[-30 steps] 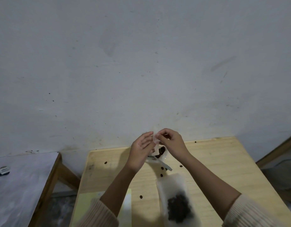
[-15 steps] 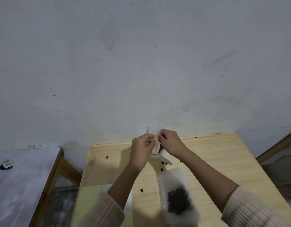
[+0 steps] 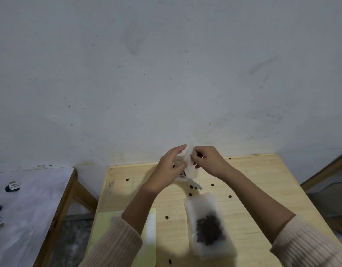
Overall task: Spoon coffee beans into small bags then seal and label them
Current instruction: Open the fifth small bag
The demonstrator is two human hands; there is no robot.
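**Two hands pinch a small bag above the table's far edge**

The left hand (image 3: 169, 167) and the right hand (image 3: 207, 160) meet over the far side of the wooden table (image 3: 262, 189), with a small translucent bag (image 3: 190, 164) held upright between them. The left fingers (image 3: 178, 151) are nearly straight, the forefinger lying along the bag's left face and the thumb pressing it lower down; the right fingers (image 3: 200, 153) are curled tight, thumb and forefinger pinching the bag's right edge near its top. Whether the bag's mouth is sealed cannot be told; any print on it is too blurred to read.

Just below the fingertips a slim grey handle (image 3: 196, 185) pokes out to the right, its head hidden behind the left hand. Nearer the person than the fingers, between the two forearms, a filled bag (image 3: 203, 205) lies flat; dark coffee beans (image 3: 209, 231) sit gathered in its near half; loose beans (image 3: 167, 217) dot the wood around it. A pale yellow-green sheet (image 3: 150, 228) lies under the left forearm. Well to the left of the fingers, a grey side table (image 3: 31, 199) carries small dark objects (image 3: 12, 186) with pale labels too small to read.
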